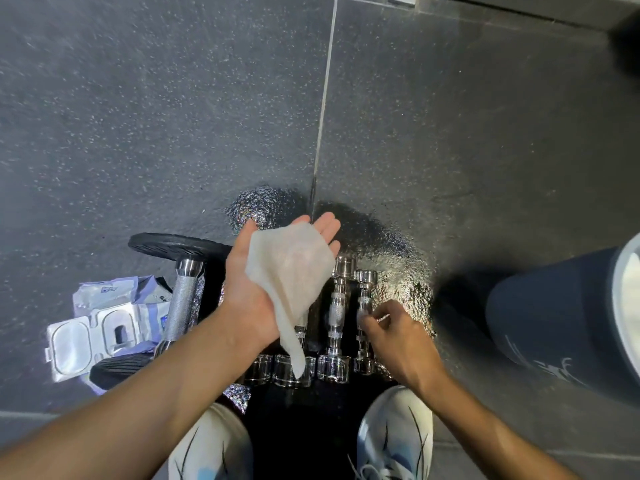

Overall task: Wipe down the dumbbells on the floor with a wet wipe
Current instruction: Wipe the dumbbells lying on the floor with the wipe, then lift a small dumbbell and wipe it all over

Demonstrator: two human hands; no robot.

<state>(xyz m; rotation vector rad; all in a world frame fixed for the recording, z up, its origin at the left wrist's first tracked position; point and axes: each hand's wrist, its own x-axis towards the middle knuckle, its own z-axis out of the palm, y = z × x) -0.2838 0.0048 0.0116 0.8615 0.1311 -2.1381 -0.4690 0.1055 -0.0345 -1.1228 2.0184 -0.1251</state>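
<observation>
Dumbbells (337, 317), a row of small chrome ones, sit on the floor (138, 116) right between the person's shoes and straight under both hands, so nothing really needs reaching for. The left hand (273, 282) is palm-up and flat open, with the wet wipe (289, 285) just draped over the palm and fingers, one corner hanging down over the chrome; it's resting there, not pinched. The right hand (398, 334) is lower, fingers curled in at the handle of the rightmost small dumbbell (363, 317), and it looks like they're touching it, though whether they've actually closed around it is hard to tell from this angle. The key bit: every handle runs away from the person, near end by the shoes and far end pointing up the frame, so a wipe stroke would probably go lengthwise along that line. The right hand is clearly the closer one to the metal, while the wipe is hovering above in the left. Further out on the left there's a bigger bar with black plates (180, 299) lying the same way, and beyond that the wipes pack (104, 327) with its lid flipped open.
</observation>
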